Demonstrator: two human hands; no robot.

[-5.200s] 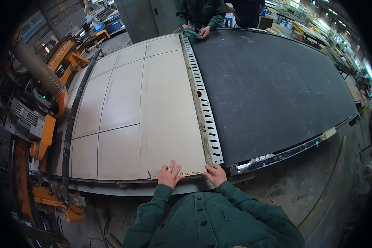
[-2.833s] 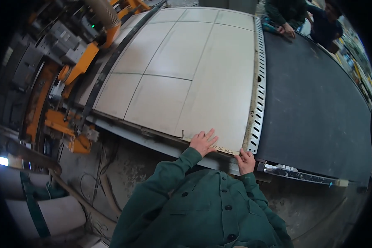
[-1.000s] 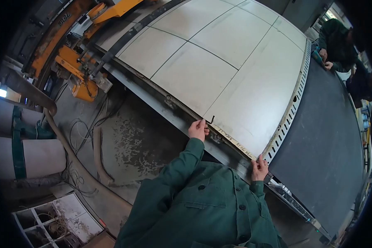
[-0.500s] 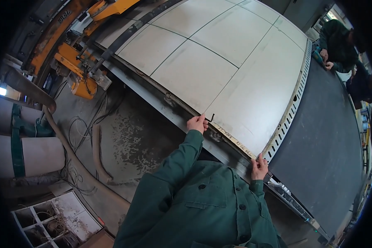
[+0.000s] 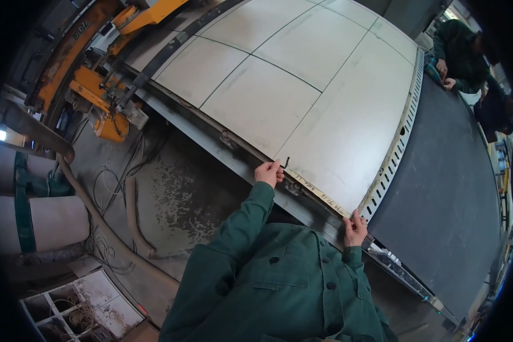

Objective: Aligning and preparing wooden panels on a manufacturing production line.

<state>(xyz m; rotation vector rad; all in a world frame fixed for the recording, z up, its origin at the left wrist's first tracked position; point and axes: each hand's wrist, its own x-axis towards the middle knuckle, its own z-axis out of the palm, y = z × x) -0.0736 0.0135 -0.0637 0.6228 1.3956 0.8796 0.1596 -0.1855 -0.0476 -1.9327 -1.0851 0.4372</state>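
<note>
Right-hand grip (image 5: 355, 229) has bent fingers at the four-o'clock end of a narrow, pale, wood-like strip (image 5: 318, 192) with dark handwriting; whether they pinch it, I cannot tell. Its long axis runs four to ten o'clock, where the left-hand grip (image 5: 269, 174) appears to pinch it; neither is nearer. Toward one o'clock beyond spreads a broad, cream, line-scored panel (image 5: 347, 142).

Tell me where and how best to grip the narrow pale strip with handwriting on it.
Probably best pinched near both ends, coming from the near side: the narrow pale strip with handwriting is long and thin and lies along the front edge of the broad off-white tabletop.
</note>
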